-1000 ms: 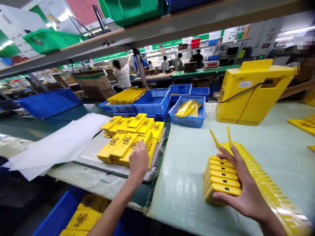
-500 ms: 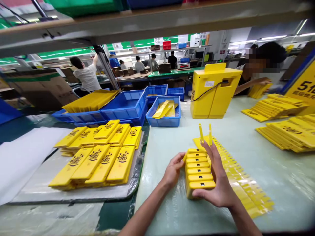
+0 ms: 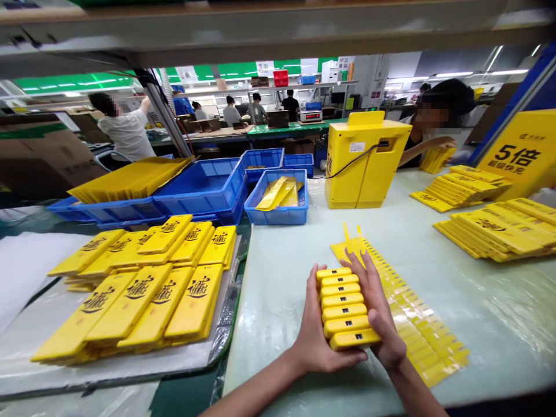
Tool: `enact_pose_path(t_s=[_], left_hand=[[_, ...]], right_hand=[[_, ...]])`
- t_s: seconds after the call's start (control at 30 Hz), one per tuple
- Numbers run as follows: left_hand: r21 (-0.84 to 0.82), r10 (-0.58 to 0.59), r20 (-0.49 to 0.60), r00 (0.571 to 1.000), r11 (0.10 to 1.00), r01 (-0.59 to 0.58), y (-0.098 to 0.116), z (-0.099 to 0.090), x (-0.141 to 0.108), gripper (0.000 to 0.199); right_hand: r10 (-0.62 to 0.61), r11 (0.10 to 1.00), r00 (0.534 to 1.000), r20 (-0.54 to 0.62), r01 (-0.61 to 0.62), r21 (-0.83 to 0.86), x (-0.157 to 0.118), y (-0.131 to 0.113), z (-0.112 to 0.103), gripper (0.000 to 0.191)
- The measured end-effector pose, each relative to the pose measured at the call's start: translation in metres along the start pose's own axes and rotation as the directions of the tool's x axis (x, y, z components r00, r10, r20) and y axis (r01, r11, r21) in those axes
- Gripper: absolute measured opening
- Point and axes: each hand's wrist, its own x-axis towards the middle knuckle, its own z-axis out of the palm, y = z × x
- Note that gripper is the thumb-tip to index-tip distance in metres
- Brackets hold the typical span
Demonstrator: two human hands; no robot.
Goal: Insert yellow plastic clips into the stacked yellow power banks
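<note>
At the left, yellow slabs with dark printing (image 3: 194,301) lie in stacked rows on a tray, beside a white sheet (image 3: 21,255). Behind them, a blue bin (image 3: 212,185) stands next to a smaller blue tub (image 3: 275,216) with yellow strips inside.

Near the middle of the pale desk (image 3: 269,278), the left hand (image 3: 310,336) grips a row of yellow blocks (image 3: 345,310), its fingers along the left side and its thumb across the near end. The blocks sit face to face, their narrow ends, most with small dark openings, turned up toward the eye. The right hand (image 3: 377,301) presses on the row's right side, fingers stretched out and thumb bent in near the closest block. Two thin yellow strips (image 3: 346,231) show just past its fingertips.

To hold the row well, I would press evenly from both sides and keep the near thumb low, as the ends look slightly uneven and a one-sided squeeze could fan the blocks apart.

Right of the hands, a clear sheet with yellow tabs (image 3: 417,313) lies flat; farther right are piles of flat yellow pieces (image 3: 495,231).
</note>
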Motion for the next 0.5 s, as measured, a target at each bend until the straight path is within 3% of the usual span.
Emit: enact_pose_path(t_s=[0.13, 0.2, 0.27, 0.3, 0.43, 0.5], left_hand=[[-0.05, 0.085, -0.014, 0.996, 0.995, -0.086, -0.012, 0.009, 0.006, 0.166], [-0.061, 0.077, -0.009, 0.997, 0.995, -0.078, -0.012, 0.008, 0.009, 0.162], [-0.047, 0.06, -0.003, 0.998, 0.997, -0.06, -0.011, 0.007, 0.009, 0.164], [-0.037, 0.049, -0.002, 0.999, 0.998, -0.049, -0.011, 0.007, 0.009, 0.168], [0.007, 0.021, -0.01, 1.0, 1.0, -0.021, -0.013, 0.009, 0.004, 0.18], [0.024, 0.032, -0.015, 0.999, 0.999, -0.031, -0.015, 0.01, 0.002, 0.175]], right_hand=[[0.104, 0.994, 0.994, -0.036, -0.102, 0.038, 0.005, -0.007, -0.007, 0.095], [0.084, 0.995, 0.968, -0.238, -0.093, -0.027, 0.018, -0.022, -0.015, 0.085], [0.02, 0.983, 0.877, -0.481, -0.106, -0.153, 0.037, -0.045, -0.024, 0.073], [0.007, 0.969, 0.849, -0.529, -0.138, -0.207, 0.047, -0.057, -0.027, 0.071], [0.193, 0.93, 0.929, -0.317, -0.276, -0.243, 0.082, -0.095, -0.024, 0.075], [0.265, 0.917, 0.931, -0.251, -0.324, -0.234, 0.091, -0.1, -0.015, 0.078]])
